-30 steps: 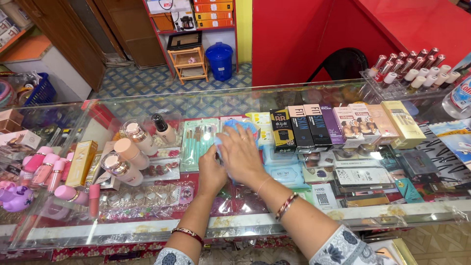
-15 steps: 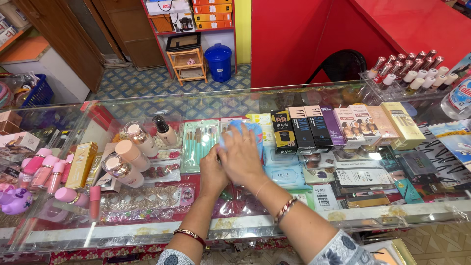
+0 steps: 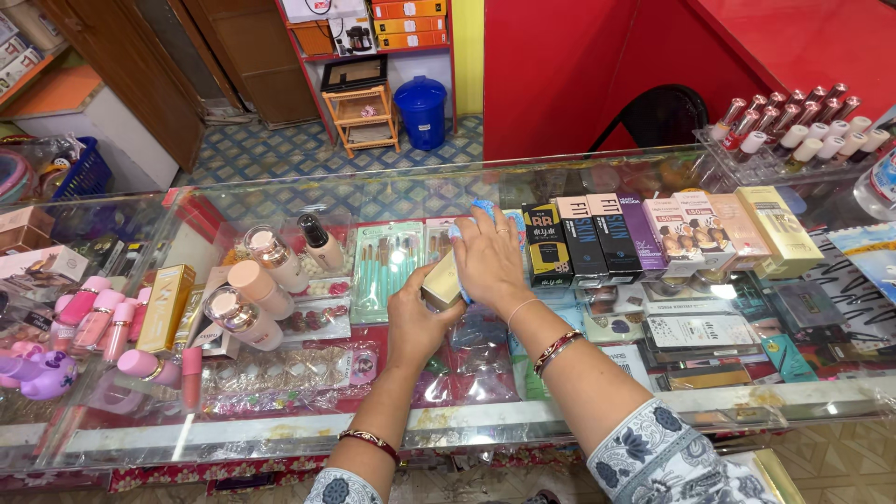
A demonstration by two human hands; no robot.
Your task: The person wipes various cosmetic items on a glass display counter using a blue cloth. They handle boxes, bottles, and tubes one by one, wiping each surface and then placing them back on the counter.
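Gold and glossy, a small rectangular cosmetic box [image 3: 441, 282] sits near the middle of a glass-topped display table [image 3: 653, 173], held up off the glass between two bare hands. The left hand [image 3: 417, 317] cups the box from six o'clock, its fingers [image 3: 403, 278] curled and pinching the box's left and lower edges. The right hand [image 3: 487, 259] lies over the box from three o'clock, fingers together and flattened, pressing a blue cloth [image 3: 483, 207] that peeks out at twelve o'clock beyond the fingertips. The box looks light, stiff and thin-walled, most likely card with a slick foil finish, so it would probably slip under a loose hold and dent under a hard squeeze; the short ends and edges seem the safest places to grip. Under the glass, at nine o'clock of the hands, lie a teal makeup brush set [image 3: 385, 266] and round-capped foundation bottles [image 3: 263, 285]; at three o'clock stands a row of upright cosmetic cartons [image 3: 597, 233]. At one o'clock, far right, a rack of lipsticks [image 3: 793, 126] stands on the table. Compared with a second ago, both hands then lay flat on the glass with the cloth under the right palm and no box showing; now the left hand has lifted the gold box into view against the cloth.
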